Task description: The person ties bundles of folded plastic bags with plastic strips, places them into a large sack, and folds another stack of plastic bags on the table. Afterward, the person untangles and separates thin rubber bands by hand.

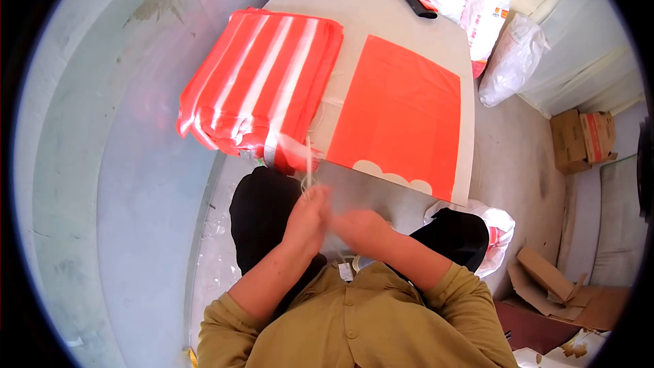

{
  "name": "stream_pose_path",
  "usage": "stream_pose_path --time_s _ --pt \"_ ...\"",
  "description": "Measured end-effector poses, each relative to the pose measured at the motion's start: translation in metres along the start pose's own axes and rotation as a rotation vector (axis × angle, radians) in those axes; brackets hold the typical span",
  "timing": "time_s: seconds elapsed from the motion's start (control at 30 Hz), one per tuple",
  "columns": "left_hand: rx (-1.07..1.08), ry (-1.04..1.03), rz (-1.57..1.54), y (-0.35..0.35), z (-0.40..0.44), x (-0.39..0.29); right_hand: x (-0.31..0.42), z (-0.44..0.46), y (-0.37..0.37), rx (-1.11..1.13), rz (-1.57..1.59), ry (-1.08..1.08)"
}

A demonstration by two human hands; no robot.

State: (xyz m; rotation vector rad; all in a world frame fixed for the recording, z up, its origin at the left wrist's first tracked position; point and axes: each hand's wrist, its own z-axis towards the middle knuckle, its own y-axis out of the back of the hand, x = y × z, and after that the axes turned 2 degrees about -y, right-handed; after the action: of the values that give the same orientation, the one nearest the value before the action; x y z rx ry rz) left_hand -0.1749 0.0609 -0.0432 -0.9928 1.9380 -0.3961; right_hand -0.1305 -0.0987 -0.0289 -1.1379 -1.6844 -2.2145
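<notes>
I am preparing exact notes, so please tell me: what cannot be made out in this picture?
In the head view:
Right hand: blurred, apparently by motion; grip unclear.
White strand: blurred; its lower end is lost at the left hand.
White bags: finer print too small to read.

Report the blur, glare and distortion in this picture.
Head view: motion blur smears the right hand, and softens the left hand less; head view: bright shine washes out the front folds of the red-and-white striped plastic stack, while the flat red sheet reads evenly lit; head view: strong wide-angle bowing, with black curved corners.
</notes>
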Motion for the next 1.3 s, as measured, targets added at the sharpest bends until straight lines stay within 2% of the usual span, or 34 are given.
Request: stream_pose_path --time_s 0.03,0.13,0.23,0.33,0.37,0.4,0.43,0.5,0.53,0.6,0.67,0.73,0.77,0.83,0.93,1.0,1.1,1.17,1.23,1.3 --pt "0.017 0.001 0.022 0.000 -0.002 0.001 0.002 -0.002 0.001 0.012 0.015 -0.002" --pt "0.003 -0.017 0.172 -0.008 -0.019 0.000 0.001 -0.007 0.014 -0.044 0.378 -0.257" --pt "0.080 -0.009 0.337 -0.003 -0.037 0.000 -0.017 -0.003 0.018 -0.301 0.761 -0.473" --pt "0.219 -0.172 0.637 -0.004 -0.060 -0.015 -0.053 -0.004 0.013 -0.315 0.857 -0.654" --pt "0.224 -0.217 0.583 -0.009 -0.070 -0.030 -0.067 -0.008 0.008 -0.206 0.776 -0.659" --pt "0.185 -0.436 0.772 -0.006 -0.072 -0.043 -0.082 -0.014 -0.002 -0.095 0.700 -0.669" --pt "0.104 -0.472 0.697 -0.004 -0.075 -0.058 -0.100 -0.023 -0.015 0.016 0.619 -0.666" --pt "-0.056 -0.733 0.831 0.013 -0.070 -0.085 -0.160 -0.062 -0.061 0.431 0.140 -0.581" --pt "-0.109 -0.799 0.713 0.017 -0.065 -0.093 -0.188 -0.077 -0.084 0.633 -0.101 -0.515" --pt "-0.233 -0.858 0.925 0.030 -0.051 -0.103 -0.226 -0.087 -0.114 0.697 -0.233 -0.434" --pt "-0.274 -0.956 1.290 0.047 -0.029 -0.092 -0.259 -0.098 -0.137 0.764 -0.354 -0.354" --pt "-0.172 -1.200 1.400 0.047 -0.019 -0.087 -0.290 -0.117 -0.165 0.837 -0.468 -0.265" --pt "-0.124 -1.321 1.450 0.047 -0.017 -0.087 -0.308 -0.130 -0.185 0.571 -0.194 -0.488" --pt "-0.155 -1.289 1.439 0.048 -0.017 -0.090 -0.323 -0.120 -0.197 0.153 0.207 -0.865" --pt "-0.233 -1.134 1.473 0.068 -0.028 -0.091 -0.350 -0.102 -0.207 0.209 0.110 -1.026" --pt "-0.409 -1.114 1.562 0.079 -0.035 -0.086 -0.367 -0.097 -0.213 0.225 0.095 -1.081" --pt "-0.462 -1.047 1.471 0.082 -0.041 -0.087 -0.392 -0.092 -0.223 0.243 0.073 -1.161" --pt "-0.632 -0.852 1.562 0.080 -0.049 -0.091 -0.408 -0.088 -0.231 0.264 0.056 -1.191" --pt "-0.690 -0.493 1.657 0.050 -0.043 -0.108 -0.420 -0.086 -0.240 0.284 0.040 -1.223" --pt "-0.638 -0.759 1.408 0.073 -0.049 -0.099 -0.427 -0.086 -0.247 0.300 0.040 -1.232"
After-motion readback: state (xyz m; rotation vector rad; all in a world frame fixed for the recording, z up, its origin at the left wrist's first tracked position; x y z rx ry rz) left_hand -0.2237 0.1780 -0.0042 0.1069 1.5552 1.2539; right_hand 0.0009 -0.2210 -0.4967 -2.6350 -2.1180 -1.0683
